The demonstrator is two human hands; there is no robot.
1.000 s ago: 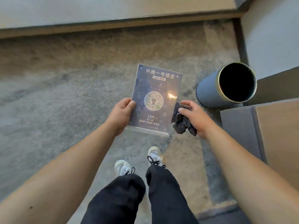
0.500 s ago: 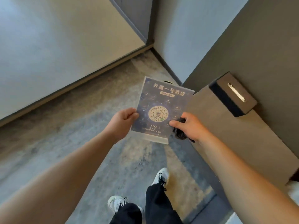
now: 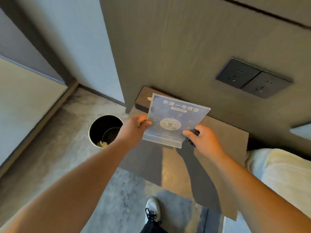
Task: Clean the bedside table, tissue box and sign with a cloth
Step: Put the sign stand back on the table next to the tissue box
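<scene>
Two hands holding one sign above the bedside table, left hand pinching its left edge, right hand gripping its right edge plus one dark cloth, one tissue box sitting at the far left, one bin standing left on the floor, two wall sockets showing far right.

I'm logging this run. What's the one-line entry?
stage: holding sign over bedside table | left hand: sign | right hand: sign, cloth

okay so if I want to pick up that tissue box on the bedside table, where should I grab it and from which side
Probably by its two long sides, coming down from above. The tissue box lies flat on the bedside table with its back against the wall, and the sign held in front hides its right part, so the top is the open approach.
</scene>
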